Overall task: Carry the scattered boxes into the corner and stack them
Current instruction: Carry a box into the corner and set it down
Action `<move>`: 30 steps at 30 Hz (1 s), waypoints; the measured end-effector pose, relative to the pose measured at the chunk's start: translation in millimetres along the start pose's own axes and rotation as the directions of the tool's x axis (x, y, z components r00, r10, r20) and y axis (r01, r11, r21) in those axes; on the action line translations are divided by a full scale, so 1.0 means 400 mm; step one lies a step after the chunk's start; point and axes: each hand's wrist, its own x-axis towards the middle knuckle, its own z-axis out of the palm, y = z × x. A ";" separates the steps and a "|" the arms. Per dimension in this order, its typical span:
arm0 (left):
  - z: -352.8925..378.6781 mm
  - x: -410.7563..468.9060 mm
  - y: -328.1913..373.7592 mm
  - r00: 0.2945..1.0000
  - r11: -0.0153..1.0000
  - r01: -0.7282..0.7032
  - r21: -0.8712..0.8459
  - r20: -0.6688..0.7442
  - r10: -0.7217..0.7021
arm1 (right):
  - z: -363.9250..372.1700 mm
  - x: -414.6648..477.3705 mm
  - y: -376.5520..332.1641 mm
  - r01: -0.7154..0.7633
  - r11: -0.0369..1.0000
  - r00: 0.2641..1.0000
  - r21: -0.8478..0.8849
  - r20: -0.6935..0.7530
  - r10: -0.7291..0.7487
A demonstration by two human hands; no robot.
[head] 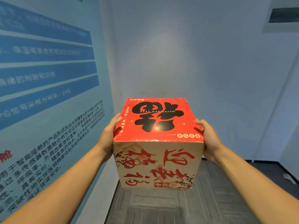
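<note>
— Pale walls meeting in a corner (111,65) are faced, with a blue printed poster (47,75) on the left wall and grey carpet tiles (169,206) below. What is being carried?

— One box (157,143), red on top with a large black character, tan on the near side with red brushwork, is held up in front of the corner, clear of the floor.

— How is it gripped?

— It is clamped between the two palms. The left hand (108,136) is pressed flat against the left face near the top edge, the right hand (208,139) against the right face, fingers curled onto the lid's edge. Neither hand is pinching; both are spread against the cardboard.

— How much of the task can be judged done?

— Little can be confirmed. No stack is visible in the corner, though the floor directly behind the box is hidden. This box is judged to be in transit, not yet set down. Other scattered boxes are out of view, so the remainder cannot be counted.
</note>
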 end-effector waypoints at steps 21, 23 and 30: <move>-0.148 1.338 -0.535 0.980 0.982 0.181 0.054 -0.094 -0.175 | -0.035 1.475 0.286 -0.099 0.993 0.995 -0.068 -0.032 0.097; -0.159 1.444 -0.591 0.976 0.977 0.205 0.067 -0.095 -0.198 | -0.043 1.598 0.337 -0.129 0.990 0.991 -0.049 -0.035 0.127; -0.233 1.735 -0.721 0.951 0.948 0.293 0.121 -0.138 -0.276 | -0.031 1.924 0.429 -0.195 0.979 0.980 -0.060 -0.050 0.192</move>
